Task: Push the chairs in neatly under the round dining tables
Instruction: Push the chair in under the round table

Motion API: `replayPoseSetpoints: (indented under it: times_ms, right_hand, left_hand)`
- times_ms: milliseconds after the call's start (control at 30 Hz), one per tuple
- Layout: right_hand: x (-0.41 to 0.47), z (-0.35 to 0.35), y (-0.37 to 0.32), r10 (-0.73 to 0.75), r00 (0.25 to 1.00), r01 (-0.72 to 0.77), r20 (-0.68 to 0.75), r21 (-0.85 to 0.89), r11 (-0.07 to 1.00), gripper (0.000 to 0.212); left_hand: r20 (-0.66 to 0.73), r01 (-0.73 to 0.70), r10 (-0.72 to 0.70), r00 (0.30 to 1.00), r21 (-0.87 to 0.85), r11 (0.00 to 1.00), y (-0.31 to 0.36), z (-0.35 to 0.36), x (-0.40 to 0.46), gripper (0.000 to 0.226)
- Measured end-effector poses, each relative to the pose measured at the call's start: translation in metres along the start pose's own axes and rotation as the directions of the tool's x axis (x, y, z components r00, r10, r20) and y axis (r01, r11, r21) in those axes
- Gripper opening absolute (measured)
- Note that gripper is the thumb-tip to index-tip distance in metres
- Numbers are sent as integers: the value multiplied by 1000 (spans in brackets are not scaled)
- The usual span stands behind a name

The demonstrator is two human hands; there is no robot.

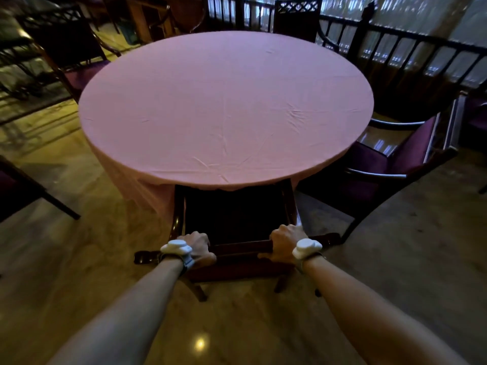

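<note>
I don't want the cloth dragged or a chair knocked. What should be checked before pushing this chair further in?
1. Left hand grips the chair back: ok.
2. Right hand grips it too: ok.
3. Chair lined up with the table: ok.
4. Tablecloth clear of the armrests: cannot tell.
5. Gap to the chair on the right: ok.

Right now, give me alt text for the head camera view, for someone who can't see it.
Both hands, left hand and right hand, grip the top rail of a dark wooden chair partly tucked under a round table draped in pink cloth. Other chairs stand around it.
</note>
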State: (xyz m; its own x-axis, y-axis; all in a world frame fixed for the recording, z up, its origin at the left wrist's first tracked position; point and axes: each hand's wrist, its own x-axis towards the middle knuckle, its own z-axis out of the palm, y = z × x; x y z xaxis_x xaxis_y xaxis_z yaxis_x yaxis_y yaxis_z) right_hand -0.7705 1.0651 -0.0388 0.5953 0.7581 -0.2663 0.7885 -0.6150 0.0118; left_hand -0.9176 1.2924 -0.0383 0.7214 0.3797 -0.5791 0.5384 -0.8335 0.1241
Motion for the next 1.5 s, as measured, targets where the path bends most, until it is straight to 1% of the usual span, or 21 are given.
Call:
replayPoseSetpoints:
  times_ms: [100, 233, 367, 533, 633, 800, 900, 1033, 1133, 1233, 1400, 1500]
  right_hand:
    - [16, -2, -2, 1, 1000, -1, -12, 22, 1000, 59]
    - [37, -3, 0, 4, 999, -2, -36, 43, 999, 57]
    - [56, -9, 5, -4, 999, 6, -46, 50, 999, 57]
    - [75, -13, 13, -3, 998, 5, -56, 39, 999, 57]
    - [81, -14, 16, -3, 999, 4, -48, 27, 1000, 57]
    - [92, -14, 21, 5, 999, -4, -36, 29, 1000, 57]
    - [99, -17, 23, 11, 1000, -11, -9, 30, 999, 56]
    - [108, -21, 19, 10, 1000, -10, 4, 31, 999, 55]
    - [116, -21, 18, 9, 1000, -9, 0, 38, 999, 56]
    - [122, -21, 18, 8, 1000, -7, -17, 35, 999, 56]
    - [131, -19, 22, 1, 1000, 1, -31, 39, 999, 54]
    - [133, -20, 22, 2, 1000, -1, -29, 37, 999, 53]
  left_hand:
    - [5, 12, -12, 1000, 2, 1000, -7, -11, 14, 69]
    - [-2, 14, -14, 1000, 16, 1000, -11, -26, 31, 60]
    - [-33, 25, -25, 999, 5, 1000, -14, -35, 50, 62]
    - [-73, 12, -12, 997, 4, 1000, -14, -45, 64, 54]
    - [-72, 10, -9, 997, 5, 1000, -13, -47, 71, 60]
    - [-105, -2, 2, 994, 2, 1000, -11, -53, 76, 55]
    - [-111, -18, 15, 994, -19, 1000, -13, -56, 80, 56]
    - [-128, -29, 28, 991, -2, 1000, -20, -62, 91, 56]
    - [-116, -30, 30, 993, 6, 1000, -24, -65, 101, 57]
    - [-142, -24, 27, 990, 22, 999, -27, -68, 108, 54]
    - [-102, -30, 34, 994, 41, 999, -26, -75, 118, 55]
    - [-106, -14, 19, 994, 45, 999, -25, -78, 115, 50]
